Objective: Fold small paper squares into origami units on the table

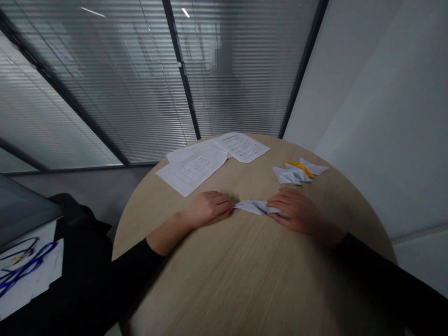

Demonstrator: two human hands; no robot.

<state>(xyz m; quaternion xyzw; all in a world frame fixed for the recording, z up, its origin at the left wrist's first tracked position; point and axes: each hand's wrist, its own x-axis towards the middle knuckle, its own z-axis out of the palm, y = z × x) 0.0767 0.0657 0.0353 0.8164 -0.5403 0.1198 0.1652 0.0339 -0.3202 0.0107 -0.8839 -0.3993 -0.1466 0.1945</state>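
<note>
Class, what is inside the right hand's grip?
The right hand holds one end of the folded white paper. Its fingers cover part of that end, so the folds beneath cannot be seen.

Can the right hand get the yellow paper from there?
Probably yes: the yellow paper lies just beyond the right hand, though white pieces crowd it and the hand holds a folded paper.
</note>
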